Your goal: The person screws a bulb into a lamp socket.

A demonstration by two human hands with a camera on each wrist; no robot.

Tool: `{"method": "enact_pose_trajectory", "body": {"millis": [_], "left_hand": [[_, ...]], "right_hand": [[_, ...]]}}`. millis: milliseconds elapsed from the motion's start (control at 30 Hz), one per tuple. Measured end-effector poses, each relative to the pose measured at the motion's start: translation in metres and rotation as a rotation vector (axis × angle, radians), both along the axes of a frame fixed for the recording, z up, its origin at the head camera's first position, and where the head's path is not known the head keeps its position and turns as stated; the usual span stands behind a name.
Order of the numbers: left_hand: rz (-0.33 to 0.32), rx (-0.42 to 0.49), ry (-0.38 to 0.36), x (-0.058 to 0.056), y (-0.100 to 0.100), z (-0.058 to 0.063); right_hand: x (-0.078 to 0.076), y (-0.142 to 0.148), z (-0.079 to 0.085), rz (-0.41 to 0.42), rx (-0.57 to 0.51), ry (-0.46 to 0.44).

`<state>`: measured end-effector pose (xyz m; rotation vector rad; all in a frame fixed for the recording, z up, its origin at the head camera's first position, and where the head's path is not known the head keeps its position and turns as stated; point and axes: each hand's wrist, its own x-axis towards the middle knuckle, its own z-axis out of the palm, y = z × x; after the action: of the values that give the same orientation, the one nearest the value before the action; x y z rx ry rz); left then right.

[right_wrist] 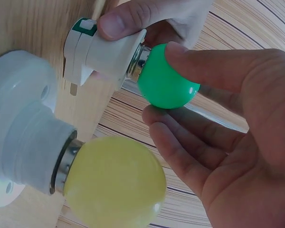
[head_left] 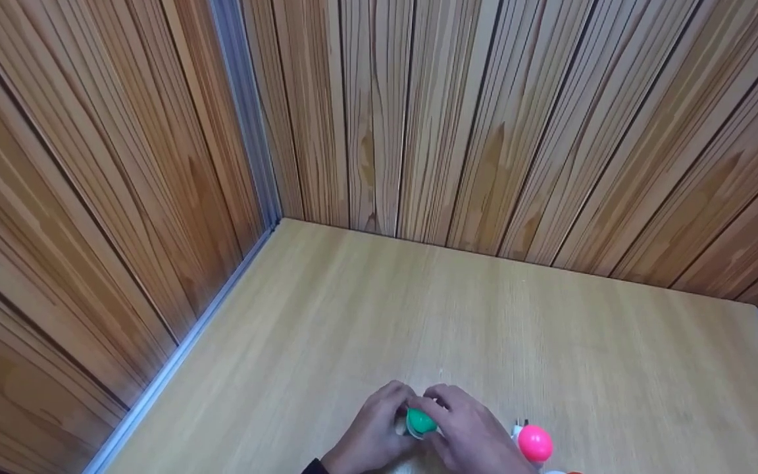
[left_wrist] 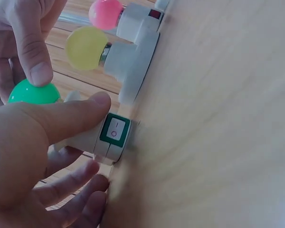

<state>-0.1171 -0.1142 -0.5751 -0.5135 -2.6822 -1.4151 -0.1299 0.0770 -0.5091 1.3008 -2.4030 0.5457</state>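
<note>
In the head view both hands meet low in the middle over the table. My left hand (head_left: 374,431) holds a white plug-in lamp socket (right_wrist: 107,54), its thumb along the side near the green-framed rocker switch (left_wrist: 115,129). With thumb and fingertips, my right hand (head_left: 474,431) pinches a round green light bulb (right_wrist: 164,83). The bulb's metal screw base sits at the socket's mouth, with part of the thread showing. A flat plug pin (right_wrist: 73,89) sticks out from the socket's back.
Close by stands a yellow bulb (right_wrist: 115,185) in a round white lamp holder (right_wrist: 26,90). Beyond it, a pink bulb (left_wrist: 106,13) sits in a white socket with a red switch (left_wrist: 155,14). Wood-plank walls (head_left: 379,118) border the table (head_left: 418,316) at the back and left.
</note>
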Motion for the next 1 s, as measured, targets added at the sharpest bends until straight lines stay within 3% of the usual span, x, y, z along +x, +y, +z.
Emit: {"method": "enact_pose_trajectory", "body": {"millis": [133,333,433,800,1000], "left_hand": [[-0.014,-0.003,0.009,0.0006,0.0019,-0.0017],[0.009,-0.031,-0.067,0.0024,0.0025,-0.0020],[0.013,-0.027,-0.075,0.0024,0.0024,-0.0022],[0.036,-0.032,-0.133,-0.0001,0.0025,-0.0010],[0.038,-0.039,-0.141,-0.0021,0.0025,-0.0001]], "right_hand": [[0.0015,0.0001,0.0012,-0.011,-0.008,0.009],[0.0025,0.0020,0.0052,-0.025,0.067,-0.128],[0.0019,0.0021,0.0055,-0.016,0.067,-0.140],[0.0053,-0.0032,0.0031,-0.097,0.081,-0.045],[0.0060,-0.0075,-0.0025,-0.164,0.044,0.099]]}}
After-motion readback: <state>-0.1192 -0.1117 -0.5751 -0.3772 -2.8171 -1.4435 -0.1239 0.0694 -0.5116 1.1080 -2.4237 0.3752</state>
